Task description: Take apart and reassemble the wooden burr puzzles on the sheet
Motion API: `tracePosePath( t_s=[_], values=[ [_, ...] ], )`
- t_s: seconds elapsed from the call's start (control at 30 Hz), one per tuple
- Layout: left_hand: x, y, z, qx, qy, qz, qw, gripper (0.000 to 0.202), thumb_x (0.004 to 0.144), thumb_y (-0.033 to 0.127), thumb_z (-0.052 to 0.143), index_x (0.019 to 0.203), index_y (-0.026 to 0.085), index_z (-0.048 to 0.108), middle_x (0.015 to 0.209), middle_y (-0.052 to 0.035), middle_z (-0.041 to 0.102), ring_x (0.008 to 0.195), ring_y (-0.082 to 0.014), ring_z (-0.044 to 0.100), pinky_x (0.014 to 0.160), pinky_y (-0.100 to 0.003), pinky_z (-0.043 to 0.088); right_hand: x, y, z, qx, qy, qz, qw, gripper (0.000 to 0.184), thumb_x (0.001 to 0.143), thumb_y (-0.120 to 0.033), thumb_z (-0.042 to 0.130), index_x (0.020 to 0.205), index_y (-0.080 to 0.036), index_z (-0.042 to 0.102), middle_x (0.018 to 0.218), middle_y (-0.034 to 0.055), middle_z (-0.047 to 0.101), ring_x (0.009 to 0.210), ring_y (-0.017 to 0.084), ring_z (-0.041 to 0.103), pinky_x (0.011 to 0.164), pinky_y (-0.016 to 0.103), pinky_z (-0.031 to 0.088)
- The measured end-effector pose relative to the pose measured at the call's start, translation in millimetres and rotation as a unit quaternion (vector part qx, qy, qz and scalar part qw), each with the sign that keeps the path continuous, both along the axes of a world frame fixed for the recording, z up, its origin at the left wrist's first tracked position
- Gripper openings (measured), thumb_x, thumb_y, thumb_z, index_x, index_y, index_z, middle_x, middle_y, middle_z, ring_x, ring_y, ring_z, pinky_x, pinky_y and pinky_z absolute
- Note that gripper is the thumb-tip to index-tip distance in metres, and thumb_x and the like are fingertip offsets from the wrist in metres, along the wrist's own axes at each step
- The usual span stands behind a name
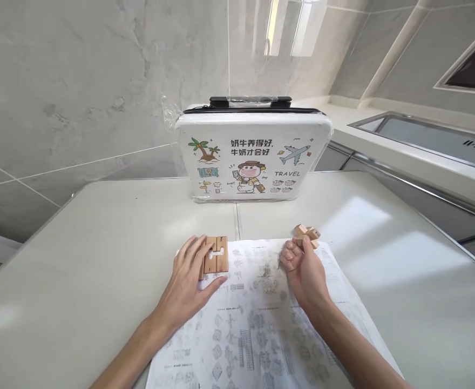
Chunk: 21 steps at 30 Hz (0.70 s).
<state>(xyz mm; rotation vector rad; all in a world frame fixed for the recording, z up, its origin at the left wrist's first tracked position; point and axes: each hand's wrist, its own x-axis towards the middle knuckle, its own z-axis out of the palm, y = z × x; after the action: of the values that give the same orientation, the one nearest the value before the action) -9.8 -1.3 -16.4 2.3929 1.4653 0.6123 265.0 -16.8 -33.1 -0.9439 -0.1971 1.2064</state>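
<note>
My left hand (pixel 184 289) lies with fingers stretched out over the left side of several flat wooden puzzle pieces (pixel 222 263). These sit side by side on a large printed sheet (pixel 257 300), with a pale cut-out gap showing between them. At the sheet's far right edge, my right hand (pixel 308 275) is closed, palm turned up and fingers curled. Its thumb presses against a small cluster of crossed wooden puzzle blocks (pixel 312 233), which sticks out beyond the fingertips. The curled fingers hide the near part of that cluster.
A white case (pixel 217 127) with cartoon prints and a black handle stands upright at the back of the pale table (pixel 112 232), partly wrapped in clear plastic. Tiled wall (pixel 79 81) rises behind it. On the right is a counter with a sink (pixel 432 140).
</note>
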Motion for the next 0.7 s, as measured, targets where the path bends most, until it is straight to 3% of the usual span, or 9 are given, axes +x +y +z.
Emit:
tracePosePath(
  t_s=[0.2,0.37,0.7],
  values=[
    [-5,5,1.9,-0.011,0.009,-0.030,0.999,0.073,0.102,0.052,0.063,0.165,0.032,0.031,0.170,-0.0103,0.040,0.160,-0.0337,0.031,0.125,-0.058,0.038,7,2,-1.2,0.019,0.001,0.002,1.000,0.034,0.092,-0.050,0.073,0.091,-0.025,0.051,0.078,-0.0042,0.054,0.056,0.010,0.050,0.042,0.019,0.045],
    [-6,6,0.9,-0.013,0.048,-0.053,0.997,0.066,0.104,0.051,0.060,0.164,0.037,0.037,0.174,-0.0077,0.033,0.161,-0.0360,0.028,0.124,-0.060,0.039,12,2,1.8,0.023,0.028,0.002,0.999,0.028,0.091,-0.043,0.073,0.088,-0.024,0.053,0.078,-0.0037,0.054,0.055,0.009,0.048,0.041,0.017,0.044],
    [-7,2,-1.5,-0.003,0.054,-0.085,0.995,0.064,0.105,0.046,0.060,0.165,0.040,0.036,0.176,-0.0049,0.030,0.162,-0.0359,0.027,0.122,-0.060,0.044,23,1,12.2,0.030,0.180,-0.005,0.983,0.008,0.096,-0.017,0.057,0.091,-0.021,0.053,0.073,-0.0049,0.048,0.048,0.005,0.041,0.038,0.010,0.042]
  ],
)
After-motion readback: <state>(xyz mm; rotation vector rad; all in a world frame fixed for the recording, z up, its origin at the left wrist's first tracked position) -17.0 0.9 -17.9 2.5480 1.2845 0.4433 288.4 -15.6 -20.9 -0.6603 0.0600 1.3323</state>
